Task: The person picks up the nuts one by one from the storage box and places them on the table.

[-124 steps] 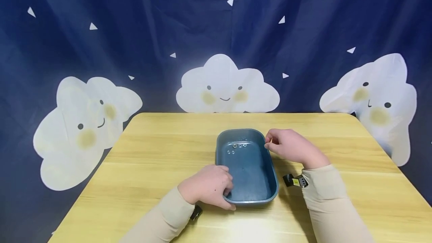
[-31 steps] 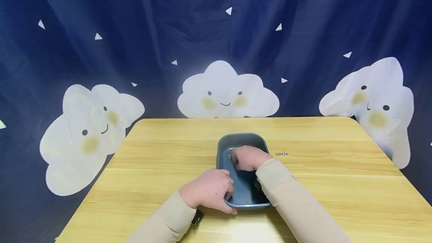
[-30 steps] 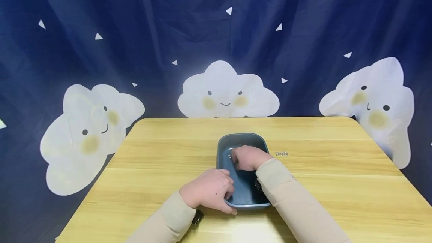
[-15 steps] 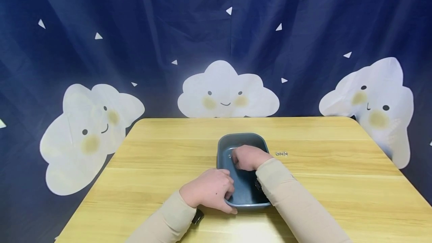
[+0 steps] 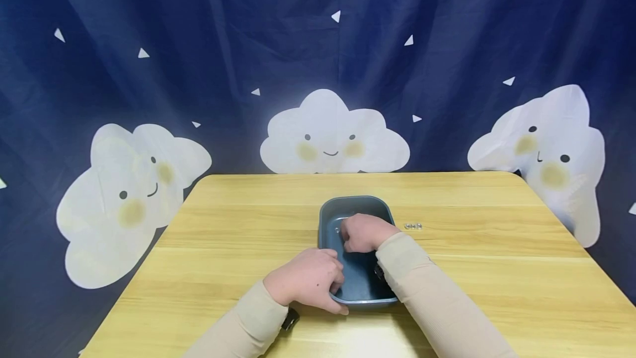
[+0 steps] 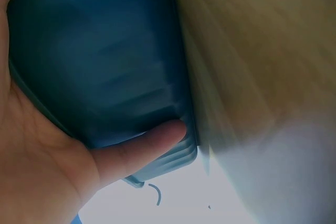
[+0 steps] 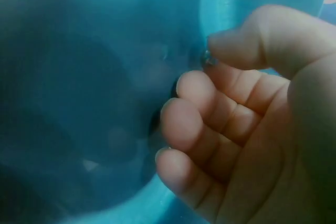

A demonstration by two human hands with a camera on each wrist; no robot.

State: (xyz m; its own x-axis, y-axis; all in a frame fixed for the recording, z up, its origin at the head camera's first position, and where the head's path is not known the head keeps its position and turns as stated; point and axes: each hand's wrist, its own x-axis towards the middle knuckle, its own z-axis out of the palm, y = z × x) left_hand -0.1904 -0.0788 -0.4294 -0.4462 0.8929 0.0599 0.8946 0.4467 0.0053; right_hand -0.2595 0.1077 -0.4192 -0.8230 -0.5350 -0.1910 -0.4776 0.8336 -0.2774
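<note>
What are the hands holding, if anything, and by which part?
Left hand: blue bin, near-left corner. Right hand: small shiny piece, between thumb and index finger; which part, unclear.

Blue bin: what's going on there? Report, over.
Left hand grips blue bin. Right hand inside, pinching small shiny piece. Three similar pieces on table, beside bin. Nothing visibly in the way.

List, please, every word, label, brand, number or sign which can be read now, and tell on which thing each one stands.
There are none to read.
Blue tray: no lettering visible.
Small shiny pieces on the table: too small to tell.
Black device at the left wrist: no text can be made out.
Backdrop: only printed clouds and triangles.
</note>
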